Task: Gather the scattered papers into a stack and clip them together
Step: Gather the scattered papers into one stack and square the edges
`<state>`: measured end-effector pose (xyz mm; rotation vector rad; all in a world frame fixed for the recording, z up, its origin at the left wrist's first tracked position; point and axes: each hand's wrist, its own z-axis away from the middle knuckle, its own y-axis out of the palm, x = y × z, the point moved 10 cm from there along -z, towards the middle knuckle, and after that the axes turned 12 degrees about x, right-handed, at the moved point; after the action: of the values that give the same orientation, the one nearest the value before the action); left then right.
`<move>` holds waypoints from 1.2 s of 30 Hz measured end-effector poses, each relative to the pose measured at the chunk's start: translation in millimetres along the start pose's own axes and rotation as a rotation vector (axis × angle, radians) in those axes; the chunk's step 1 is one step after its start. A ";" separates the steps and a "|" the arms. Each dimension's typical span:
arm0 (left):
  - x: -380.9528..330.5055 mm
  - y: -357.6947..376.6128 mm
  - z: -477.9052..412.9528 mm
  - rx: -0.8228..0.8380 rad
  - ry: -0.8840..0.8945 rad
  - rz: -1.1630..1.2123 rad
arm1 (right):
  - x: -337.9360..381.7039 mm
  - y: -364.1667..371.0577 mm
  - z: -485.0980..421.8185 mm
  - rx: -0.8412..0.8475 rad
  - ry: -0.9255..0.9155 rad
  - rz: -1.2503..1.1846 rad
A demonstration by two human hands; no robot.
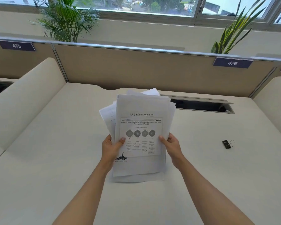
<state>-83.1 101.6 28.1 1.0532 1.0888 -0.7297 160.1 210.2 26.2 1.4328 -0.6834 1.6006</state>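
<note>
A loose stack of white papers [140, 109] is held upright above the cream desk [55, 159], its sheets fanned and uneven at the top and left. The front sheet shows a printed page with four grey circles. My left hand [111, 147] grips the stack's left edge, thumb on the front. Gripping the right edge the same way is my right hand [171, 145]. A black binder clip [227, 144] lies on the desk well to the right of my right hand, apart from the papers.
A beige partition [136, 67] with labels 475 and 476 closes the back of the desk. An open cable slot [201, 105] sits behind the papers on the right. Curved cream dividers [28, 98] flank both sides. Plants stand behind the partition.
</note>
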 end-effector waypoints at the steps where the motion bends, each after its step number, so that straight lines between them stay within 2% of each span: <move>1: -4.9 4.0 0.1 0.015 0.013 0.010 | 10.8 -0.6 0.6 -0.004 -0.045 -0.012; 7: -28.3 23.9 -1.1 0.089 0.036 0.049 | 63.9 -11.9 9.7 -0.059 -0.281 -0.046; 16: -42.5 33.3 -5.3 0.078 0.113 -0.089 | 81.5 -22.0 24.1 -0.167 -0.372 0.018; 19: -43.0 36.9 -4.7 0.099 0.132 -0.097 | 81.7 -23.0 26.2 -0.165 -0.373 0.039; 24: -34.1 38.8 -4.5 0.063 0.106 -0.168 | 65.4 -22.7 24.0 -0.169 -0.264 0.176; 36: -31.5 53.8 0.9 0.115 0.079 -0.127 | 71.8 -16.1 42.3 -0.214 -0.303 0.173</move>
<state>-45.6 119.3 74.6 1.1260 1.2013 -0.8662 197.2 199.2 101.8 1.5018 -1.1468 1.3997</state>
